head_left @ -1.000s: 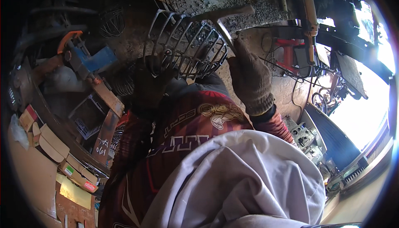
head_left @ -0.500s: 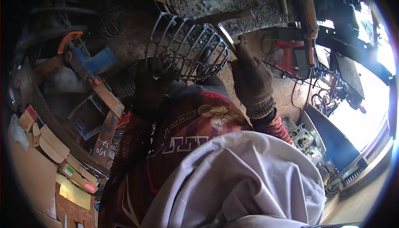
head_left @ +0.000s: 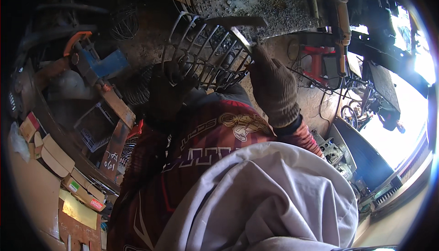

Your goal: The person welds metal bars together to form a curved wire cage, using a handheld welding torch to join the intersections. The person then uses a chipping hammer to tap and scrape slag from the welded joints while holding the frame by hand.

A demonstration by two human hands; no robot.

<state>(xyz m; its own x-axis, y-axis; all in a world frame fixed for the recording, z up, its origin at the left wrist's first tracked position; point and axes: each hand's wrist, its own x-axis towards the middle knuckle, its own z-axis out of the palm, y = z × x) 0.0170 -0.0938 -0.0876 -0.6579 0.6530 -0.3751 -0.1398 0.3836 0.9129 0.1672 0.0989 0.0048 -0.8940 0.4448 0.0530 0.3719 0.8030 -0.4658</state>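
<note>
My right hand, in a brown knitted work glove, is closed round the handle of a hammer. The hammer's long dark head lies over the upper right bars of a metal bar cage; whether it touches them I cannot tell. That cage is made of several curved, parallel rods and stands tilted in front of my lap. In deep shadow, my gloved left hand grips the cage's lower left side, with its fingers partly hidden.
A worktop strewn with dark grit lies beyond the cage. An angle grinder hangs at the upper right, above a red stand. To the left are a blue-and-orange metal tool, coiled wire, a plastic crate and cardboard boxes.
The hammer has shifted left and tilted, its head now further over the cage bars. My right hand has moved slightly left with it; my left hand stays on the cage.
</note>
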